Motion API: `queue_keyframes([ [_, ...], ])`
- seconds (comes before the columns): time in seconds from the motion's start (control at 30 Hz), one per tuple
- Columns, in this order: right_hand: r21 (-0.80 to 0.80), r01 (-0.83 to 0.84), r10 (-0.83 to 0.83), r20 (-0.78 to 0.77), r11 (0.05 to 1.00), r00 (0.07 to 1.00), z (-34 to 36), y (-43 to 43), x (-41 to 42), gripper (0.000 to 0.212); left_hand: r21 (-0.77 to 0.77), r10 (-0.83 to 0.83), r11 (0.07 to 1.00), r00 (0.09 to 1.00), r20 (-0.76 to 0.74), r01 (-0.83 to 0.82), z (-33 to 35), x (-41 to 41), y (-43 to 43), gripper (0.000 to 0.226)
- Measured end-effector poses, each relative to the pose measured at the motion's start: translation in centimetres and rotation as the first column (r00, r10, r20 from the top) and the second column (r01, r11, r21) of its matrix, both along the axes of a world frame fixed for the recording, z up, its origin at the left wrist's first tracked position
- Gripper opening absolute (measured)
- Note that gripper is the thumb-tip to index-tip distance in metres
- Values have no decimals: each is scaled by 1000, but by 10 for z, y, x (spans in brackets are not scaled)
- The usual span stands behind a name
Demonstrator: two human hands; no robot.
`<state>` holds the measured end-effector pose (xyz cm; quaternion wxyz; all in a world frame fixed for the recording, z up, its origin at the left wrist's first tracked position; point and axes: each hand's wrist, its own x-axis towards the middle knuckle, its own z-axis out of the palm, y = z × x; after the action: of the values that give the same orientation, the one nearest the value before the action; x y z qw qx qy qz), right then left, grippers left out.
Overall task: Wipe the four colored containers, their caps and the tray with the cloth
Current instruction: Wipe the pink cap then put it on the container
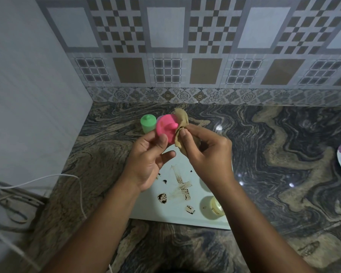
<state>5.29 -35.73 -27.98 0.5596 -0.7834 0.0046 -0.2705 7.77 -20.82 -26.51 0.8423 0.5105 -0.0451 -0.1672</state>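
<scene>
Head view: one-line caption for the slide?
Left hand holds pink cap, right hand presses cloth to it, above stained tray; green container behind.

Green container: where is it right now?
In the head view the green container stands upright on the counter, left of centre, just left of the pink cap that the left hand holds.

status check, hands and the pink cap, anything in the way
Left hand grips pink cap. Right hand pinches cloth against its edge. Tray below stained; nothing blocking.
</scene>
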Motion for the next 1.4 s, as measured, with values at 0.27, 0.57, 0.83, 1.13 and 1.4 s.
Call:
queue_keyframes([
  [0.27,207,-24,33,-39,978,999,-3,-4,2,21,67,78,995,994,-75,-73,9,-6,-7,38],
  [0.57,69,0,2,-22,998,1000,-6,-3,-2,26,39,12,999,999,30,-14,8,-8,-9,39],
  [0.83,140,9,-6,-21,990,1000,-4,-7,-2,35,10,38,999,992,-117,-37,11,-9,-7,25],
  [1.13,140,35,-31,-30,990,999,4,-3,-2,22,-75,-15,997,1000,-12,14,8,-13,-6,26],
  [1.4,137,12,-6,-43,991,999,11,0,-5,16,-66,75,994,990,-117,-83,14,-14,-12,38],
])
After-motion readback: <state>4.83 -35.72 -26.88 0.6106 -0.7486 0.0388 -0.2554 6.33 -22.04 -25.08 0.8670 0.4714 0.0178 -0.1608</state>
